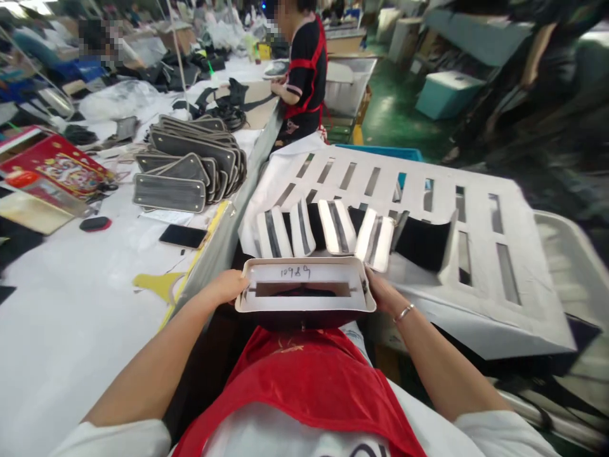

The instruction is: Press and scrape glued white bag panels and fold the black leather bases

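Note:
In front of my red apron, a box-shaped piece [304, 303] with a cream rim and dark outer side is held level between my two hands. A white slotted board with handwritten marks sits inside its rim. My left hand [231, 287] is closed on the left end, its thumb on the rim. Around the right end is my right hand [382, 294], its fingers largely hidden behind the piece. Just beyond it, several curved white pieces with dark stripes [337, 226] stand in a row beside black material [423, 244].
A large white slotted panel [354, 197] lies on the right. On the left table are stacked dark grey panels [169, 192], a phone [183, 236], a yellow piece [157, 283] and a red box [71, 162]. A co-worker [307, 70] stands at the table's far end.

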A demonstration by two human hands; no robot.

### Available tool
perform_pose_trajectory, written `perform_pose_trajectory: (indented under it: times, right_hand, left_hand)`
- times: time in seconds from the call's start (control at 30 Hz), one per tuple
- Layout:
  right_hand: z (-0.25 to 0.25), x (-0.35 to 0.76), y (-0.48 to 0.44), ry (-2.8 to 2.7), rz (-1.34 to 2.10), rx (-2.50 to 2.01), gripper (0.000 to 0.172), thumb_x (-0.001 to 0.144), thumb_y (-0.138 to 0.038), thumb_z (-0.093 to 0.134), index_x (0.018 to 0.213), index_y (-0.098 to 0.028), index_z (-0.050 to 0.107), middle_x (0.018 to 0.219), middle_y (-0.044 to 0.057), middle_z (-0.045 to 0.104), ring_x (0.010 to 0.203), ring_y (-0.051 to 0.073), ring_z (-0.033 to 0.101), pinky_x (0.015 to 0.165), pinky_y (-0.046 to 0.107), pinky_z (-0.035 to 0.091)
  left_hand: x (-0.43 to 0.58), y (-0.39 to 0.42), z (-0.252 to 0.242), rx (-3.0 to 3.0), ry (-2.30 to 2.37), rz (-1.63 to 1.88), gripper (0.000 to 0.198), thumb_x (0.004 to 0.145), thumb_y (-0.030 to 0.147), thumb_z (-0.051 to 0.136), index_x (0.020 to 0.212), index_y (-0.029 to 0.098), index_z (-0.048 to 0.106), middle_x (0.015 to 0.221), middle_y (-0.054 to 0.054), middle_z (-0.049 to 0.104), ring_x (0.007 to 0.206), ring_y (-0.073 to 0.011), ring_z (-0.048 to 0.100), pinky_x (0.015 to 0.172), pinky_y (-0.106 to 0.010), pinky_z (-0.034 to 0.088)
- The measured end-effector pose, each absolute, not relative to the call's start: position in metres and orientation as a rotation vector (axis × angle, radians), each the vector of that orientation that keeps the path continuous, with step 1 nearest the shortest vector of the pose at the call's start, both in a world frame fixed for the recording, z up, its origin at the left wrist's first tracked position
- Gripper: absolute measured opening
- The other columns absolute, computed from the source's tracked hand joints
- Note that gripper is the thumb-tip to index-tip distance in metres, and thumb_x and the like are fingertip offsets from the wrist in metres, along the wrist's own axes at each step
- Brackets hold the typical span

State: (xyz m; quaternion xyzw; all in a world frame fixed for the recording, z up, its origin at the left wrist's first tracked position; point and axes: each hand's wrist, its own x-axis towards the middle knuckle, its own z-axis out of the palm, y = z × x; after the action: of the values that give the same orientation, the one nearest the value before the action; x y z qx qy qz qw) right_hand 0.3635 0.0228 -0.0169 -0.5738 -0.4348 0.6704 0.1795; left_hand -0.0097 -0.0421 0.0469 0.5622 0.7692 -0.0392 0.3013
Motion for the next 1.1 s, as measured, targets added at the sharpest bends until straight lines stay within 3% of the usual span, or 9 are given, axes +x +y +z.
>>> perform_pose_trajectory:
  times: [0.1, 0.17, 0.3, 0.43, 0.83, 1.1]
  right_hand:
    - [0.019, 0.374, 0.022, -2.041, 1.564, -1.842, 0.069, 0.096, -0.053, 0.013, 0.101, -0.007, 0.063, 0.089, 0.016, 0.070, 0.066, 0.018, 0.066, 0.059, 0.027, 0.053]
    - [0.036, 0.371, 0.022, -2.553, 1.207, -1.922, 0.059, 0.097, -0.046, 0.024, 0.093, -0.006, 0.067, 0.083, 0.016, 0.071, 0.064, 0.018, 0.067, 0.059, 0.026, 0.053]
    - [0.048, 0.354, 0.022, -2.836, 0.791, -1.958, 0.026, 0.086, -0.020, 0.051, 0.083, -0.002, 0.070, 0.084, 0.024, 0.069, 0.087, 0.029, 0.066, 0.077, 0.035, 0.051]
    - [0.052, 0.342, 0.016, -3.054, 0.547, -1.858, 0.019, 0.079, -0.006, 0.053, 0.083, -0.001, 0.071, 0.086, 0.024, 0.068, 0.093, 0.030, 0.065, 0.080, 0.037, 0.050]
    - [0.037, 0.352, -0.025, -3.179, 0.162, -1.693, 0.029, 0.088, -0.006, 0.036, 0.090, -0.006, 0.066, 0.087, 0.020, 0.066, 0.077, 0.028, 0.067, 0.063, 0.034, 0.051]
    - [0.034, 0.353, -0.021, -3.129, 0.240, -1.797, 0.027, 0.092, -0.014, 0.035, 0.091, -0.007, 0.062, 0.084, 0.018, 0.066, 0.073, 0.026, 0.066, 0.060, 0.032, 0.047]
  left_hand:
    - [-0.010, -0.046, 0.045, 1.612, 1.971, -0.161, 0.028, 0.077, 0.025, 0.038, 0.057, 0.017, 0.056, 0.078, -0.016, 0.068, 0.084, -0.0296, 0.064, 0.070, -0.033, 0.045]
    - [-0.015, -0.051, 0.036, 1.684, 1.946, -0.190, 0.033, 0.080, 0.027, 0.031, 0.062, 0.016, 0.057, 0.085, -0.020, 0.068, 0.088, -0.0334, 0.063, 0.072, -0.038, 0.045]
    - [-0.031, -0.064, 0.009, 1.844, 1.904, -0.286, 0.039, 0.084, 0.034, 0.022, 0.075, 0.017, 0.056, 0.089, -0.019, 0.067, 0.088, -0.0322, 0.064, 0.073, -0.038, 0.045]
    - [-0.032, -0.075, 0.000, 1.865, 1.955, -0.258, 0.041, 0.087, 0.036, 0.017, 0.078, 0.017, 0.052, 0.086, -0.018, 0.066, 0.086, -0.0309, 0.063, 0.072, -0.037, 0.044]
    - [-0.019, -0.067, 0.030, 1.775, 2.000, -0.158, 0.035, 0.090, 0.029, 0.031, 0.085, 0.013, 0.061, 0.095, -0.019, 0.067, 0.093, -0.0286, 0.062, 0.081, -0.035, 0.043]
    - [-0.026, -0.066, 0.029, 1.651, 1.953, 0.009, 0.031, 0.088, 0.031, 0.036, 0.073, 0.016, 0.058, 0.082, -0.012, 0.066, 0.085, -0.0250, 0.062, 0.077, -0.033, 0.044]
